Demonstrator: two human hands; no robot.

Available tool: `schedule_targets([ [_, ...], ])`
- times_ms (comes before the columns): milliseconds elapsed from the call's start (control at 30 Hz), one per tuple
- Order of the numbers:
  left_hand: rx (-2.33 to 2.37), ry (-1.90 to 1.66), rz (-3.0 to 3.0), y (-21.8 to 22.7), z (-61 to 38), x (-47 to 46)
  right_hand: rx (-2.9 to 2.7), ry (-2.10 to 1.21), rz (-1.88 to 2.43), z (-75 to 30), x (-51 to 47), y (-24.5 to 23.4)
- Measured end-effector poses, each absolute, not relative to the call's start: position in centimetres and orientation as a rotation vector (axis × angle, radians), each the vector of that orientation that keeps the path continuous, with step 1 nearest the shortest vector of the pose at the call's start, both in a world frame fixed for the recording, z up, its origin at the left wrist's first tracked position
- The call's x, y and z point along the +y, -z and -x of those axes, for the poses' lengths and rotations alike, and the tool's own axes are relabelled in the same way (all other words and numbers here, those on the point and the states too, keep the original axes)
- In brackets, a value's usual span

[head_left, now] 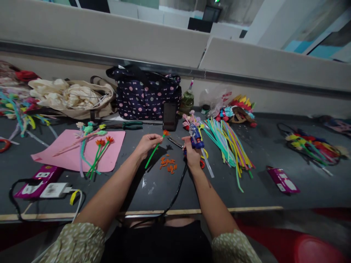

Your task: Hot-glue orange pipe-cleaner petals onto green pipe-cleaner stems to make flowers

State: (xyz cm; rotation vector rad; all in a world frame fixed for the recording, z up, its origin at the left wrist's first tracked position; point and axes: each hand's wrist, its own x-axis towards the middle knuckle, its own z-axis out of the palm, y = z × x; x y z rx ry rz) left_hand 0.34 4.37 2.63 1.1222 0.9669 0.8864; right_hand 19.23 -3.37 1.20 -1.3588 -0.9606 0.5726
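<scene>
Between the fingertips of my left hand [148,143] is a pipe-cleaner flower [153,157], with a green stem slanting down and an orange head at the top. My right hand [191,152] grips a blue glue gun [196,138], its clear glue stick [207,163] poking out of the back toward me. Below and between my hands lie several short orange pieces [169,163] on the dark table. Scissors [175,142] rest beside my right hand, partly hidden by it. Two finished-looking orange flowers [101,148] with green stems lie on a pink sheet [115,146] to the left.
A bundle of coloured pipe cleaners [229,146] lies right of the glue gun. A black cord [178,191] runs over the table's front edge. Power strips [283,179] sit at both sides. A phone [169,116], pliers [131,125] and a dotted bag [148,96] stand or lie at the back.
</scene>
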Motion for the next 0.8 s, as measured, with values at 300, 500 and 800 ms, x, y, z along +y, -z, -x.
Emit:
schedule_targets([
  [300, 0.985, -1.017, -1.013, -1.9, -0.1, 4.8, -0.958, -0.734, 1.277, -18.9, -3.3, -1.0],
  [500, 0.965, -1.06, -0.989, -1.8, -0.2, 5.1, -0.953, -0.754, 1.385, -19.7, -2.9, -0.3],
  [800, 0.805, -1.289, -0.761, -2.6, 0.4, 5.8, -1.688, -0.548, 1.551, -19.9, -3.5, -0.1],
])
